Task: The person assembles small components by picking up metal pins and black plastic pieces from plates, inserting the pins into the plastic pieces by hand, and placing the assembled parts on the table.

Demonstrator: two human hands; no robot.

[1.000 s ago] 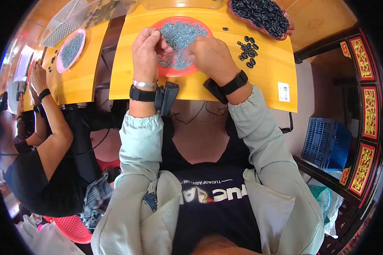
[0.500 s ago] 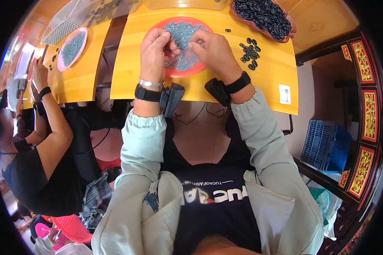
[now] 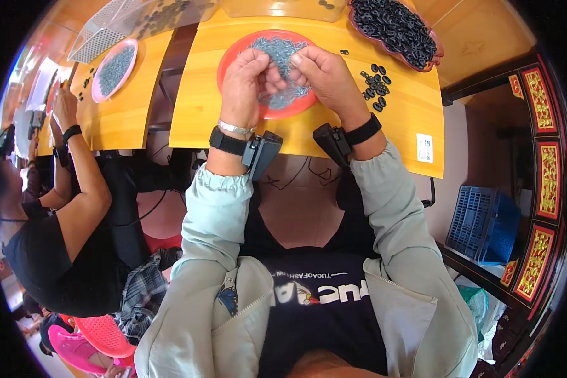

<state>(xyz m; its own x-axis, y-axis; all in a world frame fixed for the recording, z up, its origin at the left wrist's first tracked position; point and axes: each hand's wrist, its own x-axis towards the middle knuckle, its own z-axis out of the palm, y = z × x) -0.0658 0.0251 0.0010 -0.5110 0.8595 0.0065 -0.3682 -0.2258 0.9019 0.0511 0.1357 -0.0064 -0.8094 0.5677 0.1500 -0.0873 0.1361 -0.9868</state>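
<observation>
Both my hands are over a round red tray (image 3: pixel 225 64) heaped with small, thin grey metal pins (image 3: pixel 282 49). My left hand (image 3: pixel 246 79) is closed, thumb pressed to the curled forefinger, above the tray's left half. Facing it across a small gap, my right hand (image 3: pixel 322 73) is also closed in a pinch. Whatever lies between the fingertips of either hand is too small or hidden to make out. To the right of the tray, a loose cluster of black oval pieces (image 3: pixel 378 80) lies on the yellow wooden table (image 3: pixel 198 104).
A red tray (image 3: pixel 440 58) piled with black links (image 3: pixel 394 31) stands at the far right. A clear bin (image 3: pixel 283 7) sits at the back edge. On the left, a co-worker (image 3: pixel 57 242) sits beside a pink tray (image 3: pixel 132 68) of pins. A blue crate (image 3: pixel 482 223) is at right.
My hands have moved slightly right and come closer together at the fingertips. The whole view has shifted a little. The co-worker's arm has moved slightly.
</observation>
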